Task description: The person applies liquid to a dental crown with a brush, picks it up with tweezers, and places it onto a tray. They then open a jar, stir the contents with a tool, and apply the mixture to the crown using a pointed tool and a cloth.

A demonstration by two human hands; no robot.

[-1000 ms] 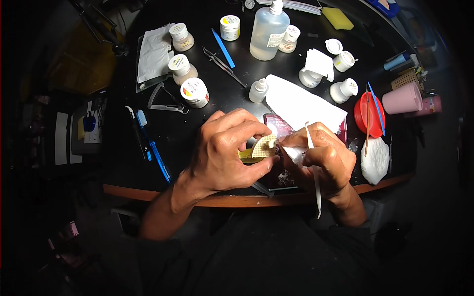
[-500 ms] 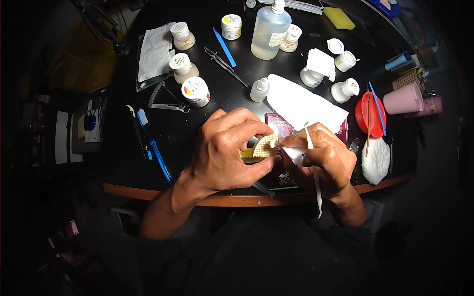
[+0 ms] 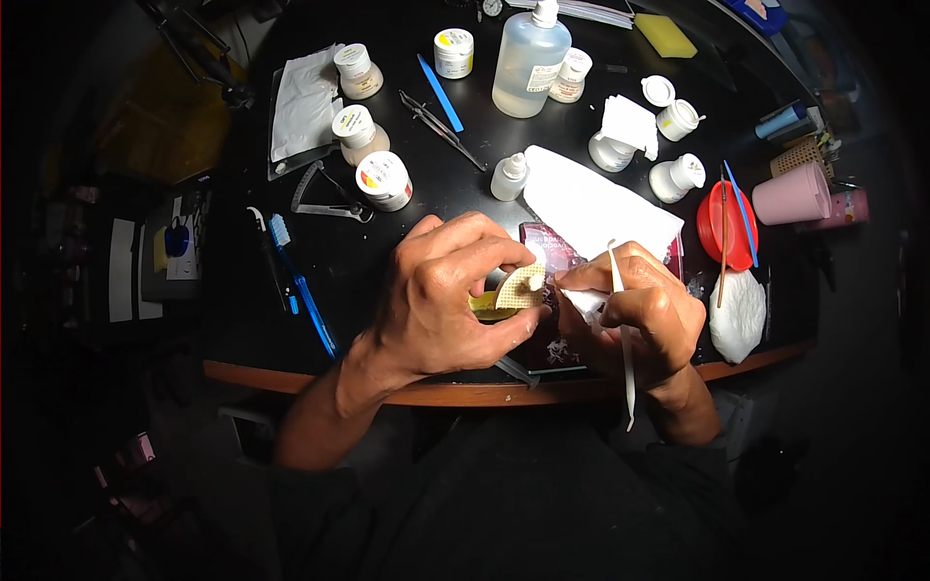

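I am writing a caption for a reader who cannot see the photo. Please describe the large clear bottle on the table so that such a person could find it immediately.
Start at the far edge of the black table, above the two hands. The large clear bottle stands upright there, between a small jar with a yellow label and another small jar. It is much taller than every jar around it, see-through, with a white cap.

The left hand (image 3: 441,300) hides most of the small mesh piece (image 3: 515,291) it pinches, while the right hand (image 3: 644,315) covers the white tool's (image 3: 621,329) middle.
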